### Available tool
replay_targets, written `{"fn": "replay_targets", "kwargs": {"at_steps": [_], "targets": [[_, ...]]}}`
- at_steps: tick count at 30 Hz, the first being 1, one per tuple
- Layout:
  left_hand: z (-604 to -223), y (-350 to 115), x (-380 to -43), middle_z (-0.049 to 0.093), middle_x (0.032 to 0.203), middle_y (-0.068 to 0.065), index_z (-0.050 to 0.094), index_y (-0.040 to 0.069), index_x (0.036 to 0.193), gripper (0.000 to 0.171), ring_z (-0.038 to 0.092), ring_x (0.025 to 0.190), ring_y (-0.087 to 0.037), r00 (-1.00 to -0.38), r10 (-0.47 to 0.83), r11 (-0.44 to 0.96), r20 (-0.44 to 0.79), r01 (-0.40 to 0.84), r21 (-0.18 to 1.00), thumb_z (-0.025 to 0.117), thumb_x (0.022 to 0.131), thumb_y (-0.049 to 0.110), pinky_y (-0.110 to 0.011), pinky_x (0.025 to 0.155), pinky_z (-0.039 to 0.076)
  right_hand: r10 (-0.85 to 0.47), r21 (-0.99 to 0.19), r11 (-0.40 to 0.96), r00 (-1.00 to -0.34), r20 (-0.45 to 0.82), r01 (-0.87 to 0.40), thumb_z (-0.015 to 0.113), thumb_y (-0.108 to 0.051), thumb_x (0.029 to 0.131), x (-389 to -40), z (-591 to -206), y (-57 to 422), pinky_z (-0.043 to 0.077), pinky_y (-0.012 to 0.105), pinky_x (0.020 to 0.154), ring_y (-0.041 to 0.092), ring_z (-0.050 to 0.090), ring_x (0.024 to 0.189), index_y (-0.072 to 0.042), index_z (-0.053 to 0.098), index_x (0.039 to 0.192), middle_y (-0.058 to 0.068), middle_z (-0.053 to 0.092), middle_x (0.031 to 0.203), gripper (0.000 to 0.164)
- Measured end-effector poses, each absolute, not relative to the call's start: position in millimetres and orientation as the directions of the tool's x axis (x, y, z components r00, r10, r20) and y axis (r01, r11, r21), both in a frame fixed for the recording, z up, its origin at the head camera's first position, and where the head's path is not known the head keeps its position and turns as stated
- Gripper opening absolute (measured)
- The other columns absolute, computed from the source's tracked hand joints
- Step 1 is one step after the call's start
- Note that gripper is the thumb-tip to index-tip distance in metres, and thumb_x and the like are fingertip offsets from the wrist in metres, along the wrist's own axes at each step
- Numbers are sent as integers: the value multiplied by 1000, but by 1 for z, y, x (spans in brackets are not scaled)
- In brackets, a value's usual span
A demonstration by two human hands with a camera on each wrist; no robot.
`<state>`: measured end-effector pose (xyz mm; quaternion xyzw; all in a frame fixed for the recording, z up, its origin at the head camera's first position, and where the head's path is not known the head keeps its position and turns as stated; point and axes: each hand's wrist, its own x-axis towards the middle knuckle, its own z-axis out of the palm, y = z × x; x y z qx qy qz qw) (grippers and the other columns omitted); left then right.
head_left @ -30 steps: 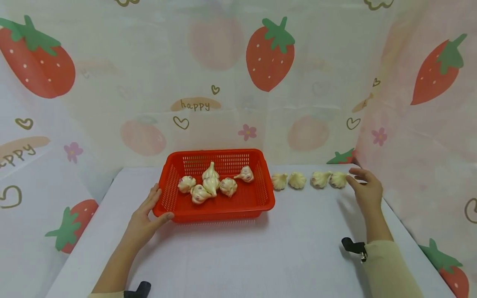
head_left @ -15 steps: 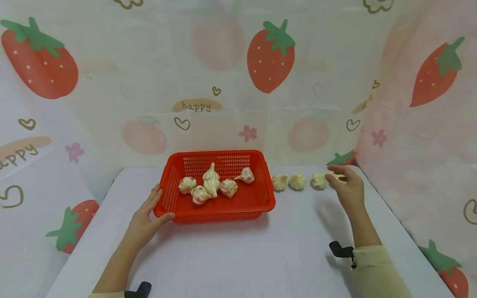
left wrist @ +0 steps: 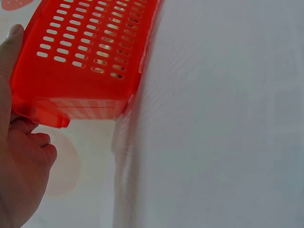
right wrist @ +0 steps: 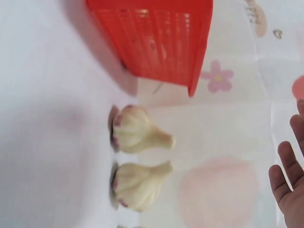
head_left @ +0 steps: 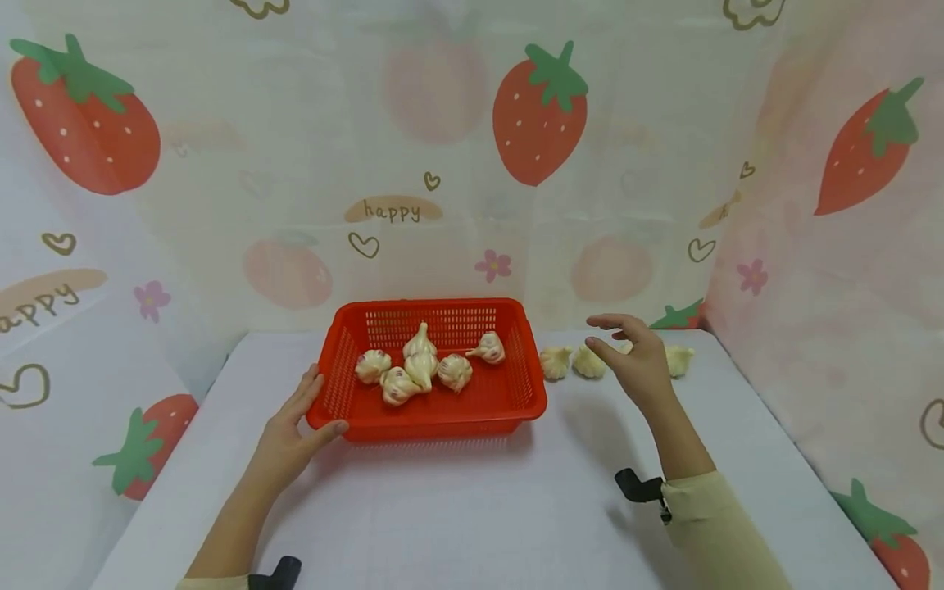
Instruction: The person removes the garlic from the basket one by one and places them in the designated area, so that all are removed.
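A red plastic basket [head_left: 435, 426] with slotted sides stands on the table, several garlic bulbs [head_left: 420, 365] lying inside. At its left end my left hand [head_left: 288, 434] grips the rim corner, the thumb along the near side and the fingers at the end; in the left wrist view the fingers curl by the rim. To the right of the basket, more garlic bulbs [right wrist: 137, 185] stand in a row. My right hand [head_left: 634, 360] hovers over this row, thumb and fingers apart, holding nothing. It partly hides one bulb; another bulb [head_left: 678, 360] shows to its right.
A white cloth [head_left: 442, 508] covers the table. Behind and on both sides hang sheets [head_left: 442, 123] printed with strawberries and hearts. A black wrist mount [head_left: 640, 486] sits at the right sleeve cuff.
My right hand has moved left above the row, from the far-right bulb toward the middle bulbs. My left hand has stayed on the basket, and the bulbs have kept their places.
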<state>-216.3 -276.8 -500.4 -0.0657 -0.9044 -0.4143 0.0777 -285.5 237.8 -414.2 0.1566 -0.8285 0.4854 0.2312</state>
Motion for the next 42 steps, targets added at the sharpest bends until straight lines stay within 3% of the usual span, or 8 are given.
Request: {"fn": "replay_targets", "kwargs": {"at_steps": [9, 19, 29, 34, 38, 42], "targets": [[-499, -273, -217, 15, 172, 3, 24, 20, 164, 96, 17, 158, -34, -976, 42, 675, 213, 185, 715, 77, 89, 47, -69, 115, 32, -169, -704, 419, -811, 560, -574, 79, -11, 90, -293, -413, 187, 47, 43, 98, 21, 58, 115, -13, 73, 119, 4, 71, 120, 30], [-496, -271, -214, 20, 171, -1, 30, 13, 162, 93, 20, 157, -34, -966, 45, 695, 254, 213, 687, 78, 89, 44, -67, 115, 34, -272, -751, 398, -850, 452, -527, 78, -15, 92, -297, -412, 136, 50, 51, 101, 25, 59, 115, -16, 73, 120, 0, 70, 120, 29], [-497, -266, -217, 19, 172, 0, 29, 9, 162, 93, 18, 158, -31, -964, 48, 722, 261, 214, 658, 74, 91, 51, -65, 118, 31, -376, -761, 322, -814, 443, -563, 80, -15, 90, -302, -413, 102, 51, 50, 101, 20, 60, 113, -15, 73, 120, 1, 71, 120, 30], [-495, -264, -217, 17, 172, 1, 27, 10, 162, 93, 18, 158, -32, -966, 38, 718, 257, 205, 665, 73, 92, 51, -64, 118, 31, -425, -753, 316, -795, 432, -578, 78, -15, 92, -306, -410, 88, 51, 51, 100, 23, 60, 117, -13, 73, 122, -2, 71, 123, 31], [-494, -263, -216, 16, 172, 0, 26, 10, 162, 93, 18, 158, -32, -967, 35, 713, 251, 200, 672, 74, 92, 48, -64, 118, 30, -466, -763, 335, -801, 376, -553, 77, -14, 93, -310, -409, 76, 51, 52, 103, 26, 59, 123, -13, 72, 124, -4, 69, 125, 32], [-494, -263, -214, 17, 172, 1, 27, 10, 162, 92, 18, 158, -32, -969, 29, 705, 247, 195, 682, 74, 92, 47, -65, 118, 31, -497, -771, 387, -818, 288, -506, 76, -13, 93, -315, -411, 63, 52, 47, 105, 19, 59, 125, -19, 72, 125, -6, 68, 127, 33]]}}
